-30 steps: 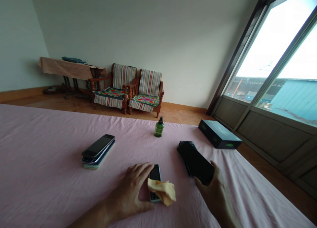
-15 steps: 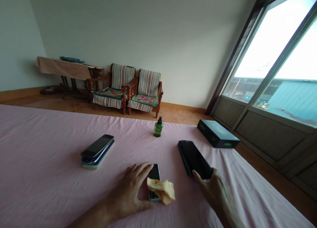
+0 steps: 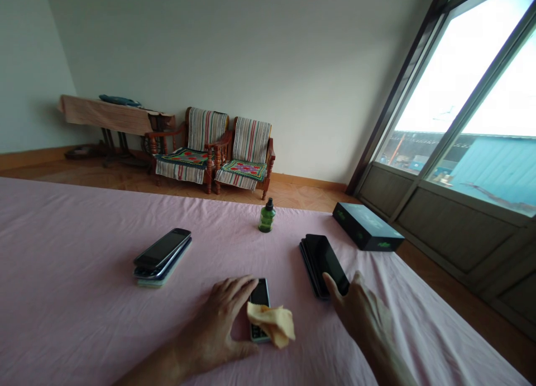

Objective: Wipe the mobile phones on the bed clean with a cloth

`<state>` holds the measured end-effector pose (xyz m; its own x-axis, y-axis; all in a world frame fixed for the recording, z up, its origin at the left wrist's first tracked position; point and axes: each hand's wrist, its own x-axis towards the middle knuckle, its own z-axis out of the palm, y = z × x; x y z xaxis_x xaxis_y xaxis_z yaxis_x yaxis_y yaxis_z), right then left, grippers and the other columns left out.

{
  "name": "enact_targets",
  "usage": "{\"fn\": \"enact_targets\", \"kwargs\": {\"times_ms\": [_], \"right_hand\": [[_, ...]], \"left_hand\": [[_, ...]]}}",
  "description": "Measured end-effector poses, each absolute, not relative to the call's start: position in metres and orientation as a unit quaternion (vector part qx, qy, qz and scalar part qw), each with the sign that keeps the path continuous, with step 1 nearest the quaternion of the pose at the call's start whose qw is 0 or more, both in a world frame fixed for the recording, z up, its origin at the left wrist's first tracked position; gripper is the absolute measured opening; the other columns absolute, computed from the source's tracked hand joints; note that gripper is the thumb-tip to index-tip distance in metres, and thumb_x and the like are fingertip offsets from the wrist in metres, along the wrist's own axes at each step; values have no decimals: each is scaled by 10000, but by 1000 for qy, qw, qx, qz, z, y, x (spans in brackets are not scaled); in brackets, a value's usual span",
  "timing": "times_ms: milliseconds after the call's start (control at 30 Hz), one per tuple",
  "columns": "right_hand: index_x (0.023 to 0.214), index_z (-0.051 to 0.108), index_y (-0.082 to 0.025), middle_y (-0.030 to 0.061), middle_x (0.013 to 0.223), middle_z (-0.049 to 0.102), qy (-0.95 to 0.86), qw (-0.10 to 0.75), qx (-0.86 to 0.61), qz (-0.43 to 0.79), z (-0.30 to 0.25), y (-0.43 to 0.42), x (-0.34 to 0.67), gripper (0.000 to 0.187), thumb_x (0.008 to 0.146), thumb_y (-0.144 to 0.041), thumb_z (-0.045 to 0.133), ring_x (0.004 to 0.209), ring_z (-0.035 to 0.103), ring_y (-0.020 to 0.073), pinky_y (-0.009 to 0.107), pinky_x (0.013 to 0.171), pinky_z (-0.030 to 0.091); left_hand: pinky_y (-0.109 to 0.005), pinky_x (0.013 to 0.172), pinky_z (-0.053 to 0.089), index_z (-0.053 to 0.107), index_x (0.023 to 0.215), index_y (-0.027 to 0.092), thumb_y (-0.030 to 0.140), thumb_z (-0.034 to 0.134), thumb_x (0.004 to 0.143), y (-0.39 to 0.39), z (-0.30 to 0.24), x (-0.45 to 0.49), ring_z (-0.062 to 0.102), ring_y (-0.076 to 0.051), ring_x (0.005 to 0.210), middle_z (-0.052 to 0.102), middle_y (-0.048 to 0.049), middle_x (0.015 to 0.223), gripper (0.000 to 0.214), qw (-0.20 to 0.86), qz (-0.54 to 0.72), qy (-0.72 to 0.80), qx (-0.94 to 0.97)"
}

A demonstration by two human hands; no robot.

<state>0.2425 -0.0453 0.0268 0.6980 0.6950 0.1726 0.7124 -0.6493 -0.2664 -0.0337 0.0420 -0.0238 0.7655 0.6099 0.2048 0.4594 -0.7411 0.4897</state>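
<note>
My left hand (image 3: 224, 319) rests on the bed, thumb and fingers spread at the left side of a small keypad phone (image 3: 262, 292). Its index fingertip touches or nearly touches the phone's top corner. The thumb lies by the bottom end. A crumpled yellow cloth (image 3: 274, 323) covers part of the keypad. With my right hand (image 3: 355, 302) I grip the near end of a black smartphone (image 3: 325, 258), thumb on its screen and fingers along the right edge. This smartphone lies on top of another dark phone (image 3: 309, 270), mostly hidden beneath it.
On the left, several phones (image 3: 164, 251) are stacked on the pink sheet (image 3: 84, 313). A green spray bottle (image 3: 266, 217) stands beyond the keypad phone. Toward the far right lies a black box (image 3: 368, 229). Two wooden chairs (image 3: 243, 171) and a covered table (image 3: 104, 115) are by the wall.
My right hand has moved the black smartphone slightly away from me and leftward, more squarely over the phone beneath. My left hand, keypad phone and cloth have stayed put.
</note>
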Motion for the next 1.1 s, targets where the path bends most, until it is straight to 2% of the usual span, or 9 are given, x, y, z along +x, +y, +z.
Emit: {"fn": "enact_targets", "kwargs": {"times_ms": [67,167,500,633,733,833,967,1033,1100], "right_hand": [[1360,339,30,255,949,676,-405,160,-898,-63,25,-46,242,831,868,-639,328,859,669,398,437,637,483],[1438,187,20,258,1102,622,-441,184,-874,-88,16,-43,243,881,859,-615,380,1023,616,382,432,749,479],[1461,126,14,271,1227,551,-462,248,-847,-89,-19,-35,253,890,822,-488,487,1115,557,387,457,815,467],[1447,244,-37,269,1263,527,-464,262,-833,-145,-16,-38,250,848,807,-514,531,1107,538,428,540,817,450],[1277,501,-125,198,1267,540,-547,336,-755,-134,-10,-41,236,532,850,-443,526,1126,535,358,511,887,444],[1089,609,-205,103,1140,608,-659,390,-643,-18,-4,-45,210,247,892,-325,522,1063,570,245,402,905,462],[1135,612,-294,46,1105,608,-741,345,-573,60,-3,-50,172,300,846,-212,617,1009,557,228,390,861,456],[1132,625,-308,40,1043,611,-757,318,-565,72,-7,-51,159,357,806,-172,667,938,558,226,376,801,460],[1081,658,-298,39,967,609,-764,308,-561,79,-14,-53,151,308,813,-148,661,878,551,215,345,744,457]], "left_hand": [[-527,1093,271,336,1438,250,612,729,669,42,-23,-33,364,-355,1312,396,-111,1458,937,209,178,293,916],[-524,1102,256,331,1439,234,594,741,668,42,-22,-32,345,-349,1324,380,-113,1468,945,206,164,300,917],[-534,1086,278,342,1434,230,666,688,681,42,-21,-33,371,-355,1307,404,-124,1451,937,204,176,290,918],[-534,1085,284,342,1432,214,600,742,659,41,-20,-33,375,-355,1306,409,-128,1445,952,203,174,297,917],[-536,1080,290,337,1433,221,572,768,637,40,-19,-32,381,-358,1300,417,-124,1440,971,201,176,294,918],[-521,1077,295,350,1422,221,578,753,649,39,-17,-31,388,-351,1294,426,-122,1432,943,192,184,287,920],[-495,1075,304,365,1406,204,567,756,643,37,-12,-29,405,-340,1279,445,-124,1411,931,192,186,293,918],[-498,1071,304,366,1403,210,571,757,637,36,-10,-28,409,-343,1275,449,-126,1405,934,198,186,296,916],[-501,1072,296,357,1408,218,566,767,625,35,-9,-28,403,-347,1279,440,-126,1414,950,204,185,299,914]]}}
